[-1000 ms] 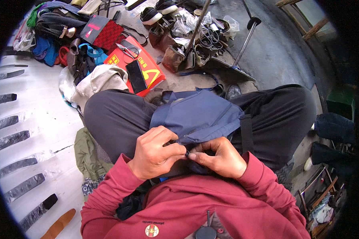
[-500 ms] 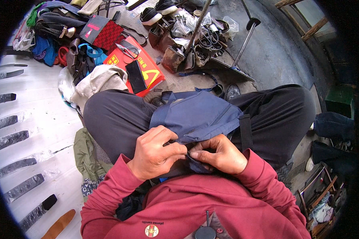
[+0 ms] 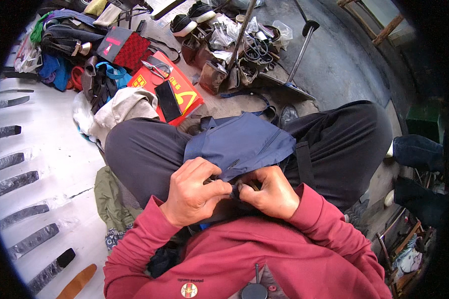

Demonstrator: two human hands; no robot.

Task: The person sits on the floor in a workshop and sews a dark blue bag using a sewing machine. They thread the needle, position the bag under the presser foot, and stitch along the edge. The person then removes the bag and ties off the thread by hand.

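Both hands pinch a small dark piece over a blue bag

In the head view, the bare left hand [image 3: 194, 192] and bare right hand [image 3: 270, 192] meet low in front of the body. The fingers of each are drawn narrow, thumb against forefinger, holding a small, dark, soft-looking piece [image 3: 235, 191]; whether it belongs to the bag cannot be told. The dark blue fabric bag with a slanting seam or zip [image 3: 244, 142] lies across the lap, over black cloth trousers [image 3: 147, 157], its near edge just beyond the fingers.

The grip looks small, so a loose pinch or uneven pull could let the piece slip into the folds below. A hard tug, if the two are joined, might drag the bag down between the legs. A shifting knee could nudge the flat black phone [image 3: 168, 101] off its perch near the edge of the red-and-yellow cardboard box [image 3: 177, 82].

That box shows only its top, bearing the phone and metal scissors [image 3: 157, 70]; its inside is hidden, as is the blue bag's. Beyond, a worn brown open-topped bag [image 3: 212, 77] stands among crumpled clear plastic [image 3: 220, 37] and looped tool handles [image 3: 257, 48]; which of these lie inside it is unclear.
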